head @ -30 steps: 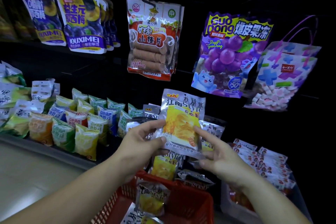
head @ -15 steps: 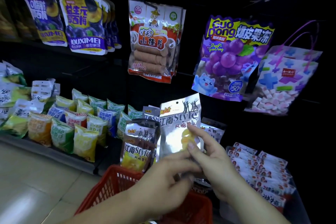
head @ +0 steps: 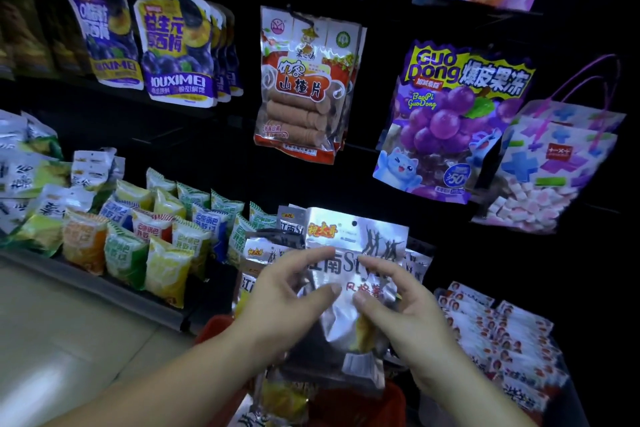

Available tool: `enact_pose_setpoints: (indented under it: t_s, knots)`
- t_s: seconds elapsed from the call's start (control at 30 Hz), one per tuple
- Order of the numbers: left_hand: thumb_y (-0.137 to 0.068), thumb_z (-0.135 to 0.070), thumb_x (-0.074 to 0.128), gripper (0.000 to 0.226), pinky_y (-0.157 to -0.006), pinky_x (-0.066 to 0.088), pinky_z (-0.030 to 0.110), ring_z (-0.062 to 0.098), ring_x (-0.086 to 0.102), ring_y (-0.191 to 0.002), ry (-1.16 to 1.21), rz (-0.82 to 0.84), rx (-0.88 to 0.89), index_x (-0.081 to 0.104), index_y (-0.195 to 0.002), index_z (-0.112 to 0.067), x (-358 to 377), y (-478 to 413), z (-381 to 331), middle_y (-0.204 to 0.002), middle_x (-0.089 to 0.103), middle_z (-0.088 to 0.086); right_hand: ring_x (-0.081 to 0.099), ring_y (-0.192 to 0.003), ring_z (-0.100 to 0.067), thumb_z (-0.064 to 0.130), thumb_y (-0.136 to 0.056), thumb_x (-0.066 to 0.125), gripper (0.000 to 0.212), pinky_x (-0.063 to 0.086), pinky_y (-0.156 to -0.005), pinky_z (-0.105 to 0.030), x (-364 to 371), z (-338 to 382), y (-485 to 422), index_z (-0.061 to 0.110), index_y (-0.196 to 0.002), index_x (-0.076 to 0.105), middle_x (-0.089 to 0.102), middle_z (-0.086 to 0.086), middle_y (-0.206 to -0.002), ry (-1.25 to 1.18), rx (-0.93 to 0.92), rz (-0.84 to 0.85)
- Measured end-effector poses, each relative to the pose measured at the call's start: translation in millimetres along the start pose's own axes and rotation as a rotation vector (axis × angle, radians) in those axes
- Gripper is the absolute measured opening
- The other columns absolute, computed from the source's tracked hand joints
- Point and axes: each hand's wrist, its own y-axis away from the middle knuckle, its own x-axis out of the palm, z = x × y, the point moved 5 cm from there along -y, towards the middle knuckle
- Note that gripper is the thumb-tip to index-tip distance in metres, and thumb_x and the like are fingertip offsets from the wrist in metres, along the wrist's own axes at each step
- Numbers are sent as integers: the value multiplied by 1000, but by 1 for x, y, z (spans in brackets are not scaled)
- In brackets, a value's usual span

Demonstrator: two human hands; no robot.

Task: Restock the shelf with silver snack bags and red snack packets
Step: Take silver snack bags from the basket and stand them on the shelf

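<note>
- I have the left hand (head: 287, 291) and the right hand (head: 398, 308) both clamped by the fingertips on the front of one silver bag (head: 349, 236). It is upright above the red basket (head: 360, 406), just ahead of the row of silver bags (head: 270, 250) on the shelf (head: 104, 282).
- The foil looks slick and my pinch is shallow, so I judge the bag could slide out and fall into the basket.
- Pushing it in hard could knock over the leaning row or spill bags onto the red packets (head: 502, 333) beside it.
- The bag is a flat, glossy, crinkled pouch that bends easily, with yellow snack showing low down.
- The red packets are small and flat, laid in overlapping rows.
</note>
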Motion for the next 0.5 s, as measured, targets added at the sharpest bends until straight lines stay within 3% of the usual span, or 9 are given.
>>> enact_pose_setpoints:
  t_s: [0.07, 0.1, 0.23, 0.3, 0.37, 0.5]
  knots:
    - [-92, -13, 75, 35, -63, 45, 8, -4, 61, -67, 56, -40, 3, 73, -118, -37, 3, 1, -3, -92, 68, -13, 66, -68, -9, 11, -89, 78, 40, 56, -58, -26, -2, 0, -2, 44, -111, 74, 69, 2, -112, 33, -37, -68]
    - [-93, -11, 74, 34, -59, 44, 8, -4, 59, -61, 55, -55, 9, 73, -118, -34, 3, 2, -3, -89, 67, -11, 67, -72, -12, 10, -89, 78, 40, 58, -61, -28, -3, -1, -3, 44, -109, 75, 71, 5, -109, 34, -53, -99]
    - [-90, -13, 77, 36, -71, 52, 17, 9, 68, -85, -2, -111, 55, 73, -116, -37, 0, 1, 0, -103, 72, -8, 51, -60, -23, 7, -93, 73, 38, 52, -54, -33, -2, -4, -7, 41, -110, 75, 63, -6, -80, 36, -77, -126]
    - [-91, -15, 77, 39, -75, 55, 20, 12, 67, -93, -17, -129, 84, 70, -121, -39, 0, 3, 0, -111, 66, -6, 47, -61, -24, 10, -95, 71, 40, 50, -58, -41, -4, -7, -9, 47, -110, 73, 62, 0, -75, 65, -88, -132]
    - [-93, -13, 73, 38, -72, 53, 14, 4, 65, -87, 11, -153, 80, 67, -125, -34, -2, 3, -2, -110, 62, 2, 47, -58, -25, 7, -96, 69, 42, 53, -59, -47, -9, -10, -11, 46, -110, 73, 62, 1, -67, 44, -66, -157]
    - [-93, -12, 73, 35, -63, 51, 16, 5, 63, -67, 15, -190, 15, 66, -121, -31, -11, -4, -2, -90, 69, 10, 45, -53, -32, 9, -97, 68, 41, 58, -50, -59, -12, -10, -10, 48, -112, 72, 46, -28, -60, 14, -31, -155]
